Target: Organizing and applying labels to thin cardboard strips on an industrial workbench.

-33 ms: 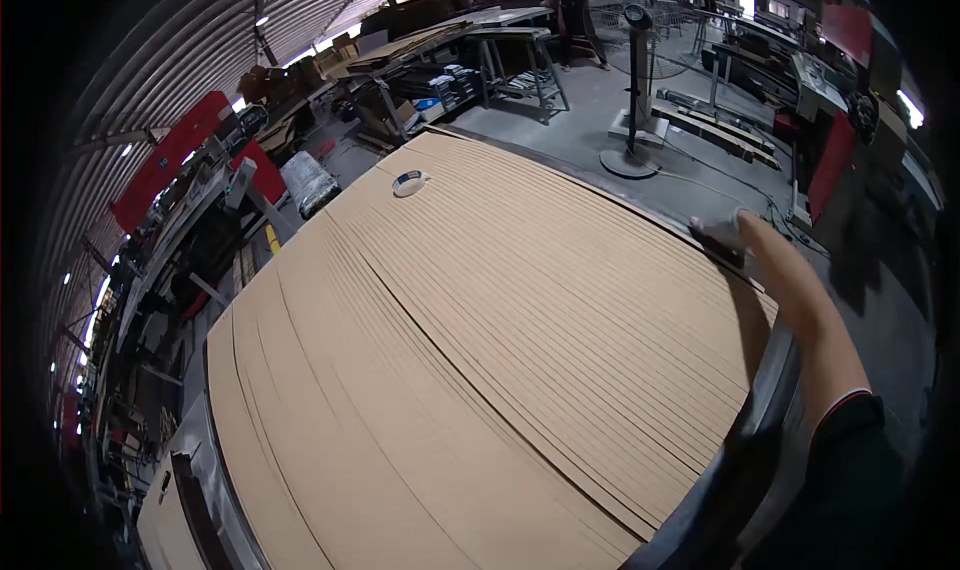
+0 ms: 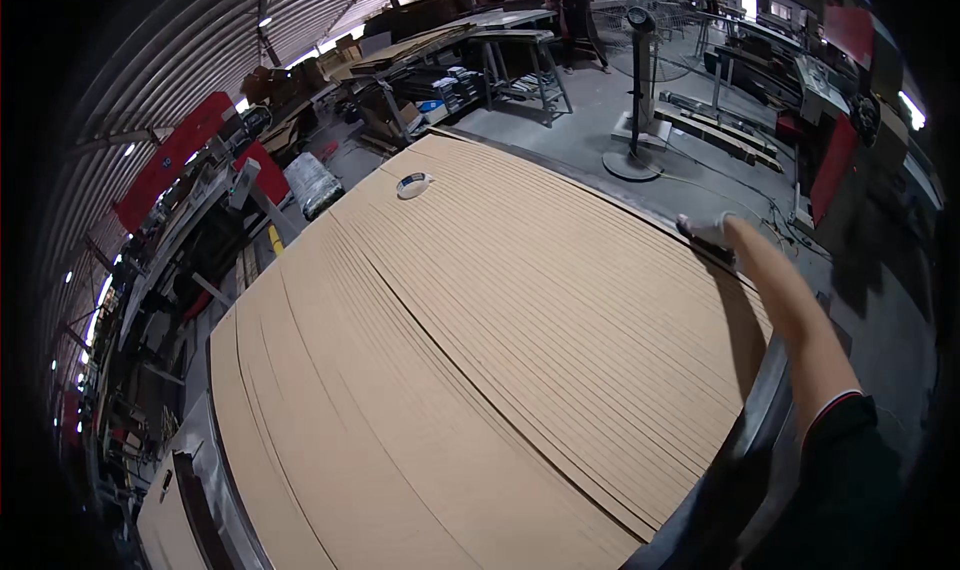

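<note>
Right hand (image 2: 712, 232) shifts left along the far edge of a tan grooved sheet (image 2: 540, 280) on a bench (image 2: 757, 410), its grip (wide or narrow, one cannot tell) likely best kept light against creasing.

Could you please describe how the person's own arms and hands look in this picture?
The right hand wears what looks like a pale glove, darker toward the fingers. The forearm is bare up to a short, dark sleeve, whose cuff has thin white and red trim. The left hand and arm are out of view.
</note>
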Demonstrator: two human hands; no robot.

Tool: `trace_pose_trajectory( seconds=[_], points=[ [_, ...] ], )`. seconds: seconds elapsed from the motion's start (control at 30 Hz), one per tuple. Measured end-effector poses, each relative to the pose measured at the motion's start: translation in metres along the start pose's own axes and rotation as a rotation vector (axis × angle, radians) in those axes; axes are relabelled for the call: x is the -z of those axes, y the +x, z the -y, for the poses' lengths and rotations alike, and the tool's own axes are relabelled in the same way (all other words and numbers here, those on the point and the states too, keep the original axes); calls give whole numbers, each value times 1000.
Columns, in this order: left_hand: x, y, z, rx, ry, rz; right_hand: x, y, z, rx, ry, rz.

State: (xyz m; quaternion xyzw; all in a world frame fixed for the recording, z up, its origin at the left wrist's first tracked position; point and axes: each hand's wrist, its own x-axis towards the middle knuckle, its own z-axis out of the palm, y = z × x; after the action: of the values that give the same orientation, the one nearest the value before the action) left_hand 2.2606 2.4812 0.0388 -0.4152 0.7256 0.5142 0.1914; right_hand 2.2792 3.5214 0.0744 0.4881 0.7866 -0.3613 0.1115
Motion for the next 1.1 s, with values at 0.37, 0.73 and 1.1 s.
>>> trace_pose_trajectory(
  seconds=[0.37, 0.73, 1.1],
  points=[
    [6, 16, 74, -112, -1198, -38, -37, -68, -50, -73, -199, -279],
    [27, -13, 145, -225, -1616, -65, -9, -136, -206, -58, -144, -468],
    [10, -110, 207, -258, -968, -258, 28, -93, -555, -172, 574, -760]
  ],
)
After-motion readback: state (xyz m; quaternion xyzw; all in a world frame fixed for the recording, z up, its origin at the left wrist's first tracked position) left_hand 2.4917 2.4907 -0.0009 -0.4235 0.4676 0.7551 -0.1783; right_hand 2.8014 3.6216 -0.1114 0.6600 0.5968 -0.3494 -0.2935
